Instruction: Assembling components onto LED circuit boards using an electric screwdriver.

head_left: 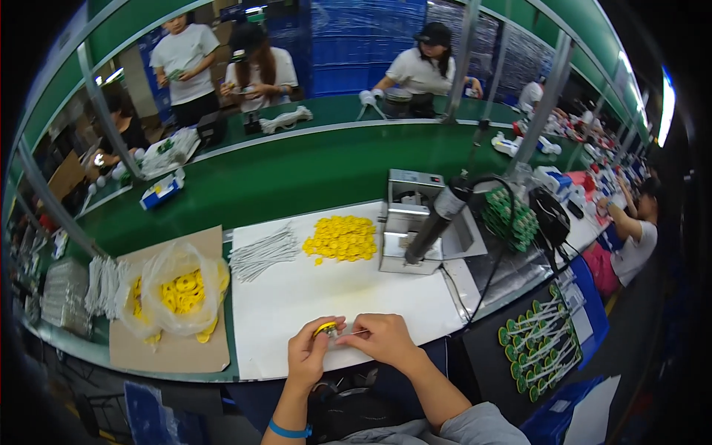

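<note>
My left hand (305,357) is closed on a small round yellow piece (325,327) just above the near edge of the white work sheet (278,315). Beside it, my right hand (387,339) pinches a thin white wire (360,331) between thumb and forefinger. The fingers partly hide where the wire and the yellow piece come together. Farther off on the sheet lie a bundle of white wires (263,252) and a heap of yellow round pieces (341,239).
A metal box device (404,256) with a dark cylinder (437,222) stands right of the heap. On the left, cardboard (170,360) carries a plastic bag (159,271) of yellow pieces. Green boards with white wires (538,345) lie at right. Co-workers sit beyond the green conveyor (297,174).
</note>
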Demonstrator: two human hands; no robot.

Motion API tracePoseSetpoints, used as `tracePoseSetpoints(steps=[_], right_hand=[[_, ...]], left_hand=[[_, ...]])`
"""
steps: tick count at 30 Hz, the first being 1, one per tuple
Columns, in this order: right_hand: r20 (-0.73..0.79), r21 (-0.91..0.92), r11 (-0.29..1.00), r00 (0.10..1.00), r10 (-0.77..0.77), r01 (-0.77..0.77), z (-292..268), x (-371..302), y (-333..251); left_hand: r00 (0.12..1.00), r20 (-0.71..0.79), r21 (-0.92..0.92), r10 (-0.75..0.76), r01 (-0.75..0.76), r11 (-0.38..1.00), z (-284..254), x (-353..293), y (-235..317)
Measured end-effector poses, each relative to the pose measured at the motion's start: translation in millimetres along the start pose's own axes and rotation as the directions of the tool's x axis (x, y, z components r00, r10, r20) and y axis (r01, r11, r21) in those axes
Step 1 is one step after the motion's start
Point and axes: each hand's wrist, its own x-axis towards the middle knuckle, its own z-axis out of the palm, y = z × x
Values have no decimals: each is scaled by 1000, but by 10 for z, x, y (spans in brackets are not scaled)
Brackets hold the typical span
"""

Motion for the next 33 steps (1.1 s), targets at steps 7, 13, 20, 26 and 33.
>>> tracePoseSetpoints(steps=[7, 13, 20, 26, 33], right_hand=[[30, 4, 997, 997, -77, 77, -310, -180, 241], [-177, -91, 995, 983, -45, 29, -821, -380, 221], [-110, 153, 978, 981, 162, -144, -938, -813, 605], [-307, 205, 977, 944, 125, -63, -1031, -1075, 663], [-480, 267, 863, 717, 505, -429, -1446, -1871, 1229]], left_hand=[[992, 79, -304, -101, 121, 945, 446, -13, -105], [996, -59, -490, -72, 34, 871, 501, 134, -393], [974, -54, -836, -220, 77, 543, 652, 262, -624], [920, 341, -487, -193, 348, 801, 1519, 171, -836], [915, 396, 354, -82, -69, 933, 1877, 446, -990]])
